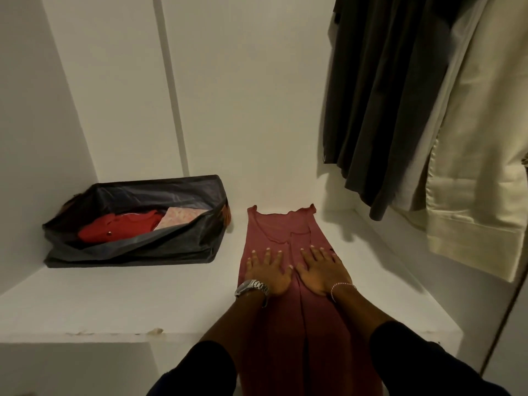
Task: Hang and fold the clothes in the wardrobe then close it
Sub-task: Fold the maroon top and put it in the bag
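Both hands flat on a dusty-pink top spread along the wardrobe shelf.

Left hand (267,271) and right hand (320,270) side by side, fingers spread, palms pressing the pink top (281,230), gripping nothing. Neckline and straps at the far end, near end cut off below the frame edge between dark sleeves. On the white shelf (114,304) to the far left, a dark fabric bag (137,244), open, with a red garment (120,225) and a pale patterned piece only partly visible inside. Far right: hanging dark garment (380,104) and cream garment (474,167), tops out of frame.
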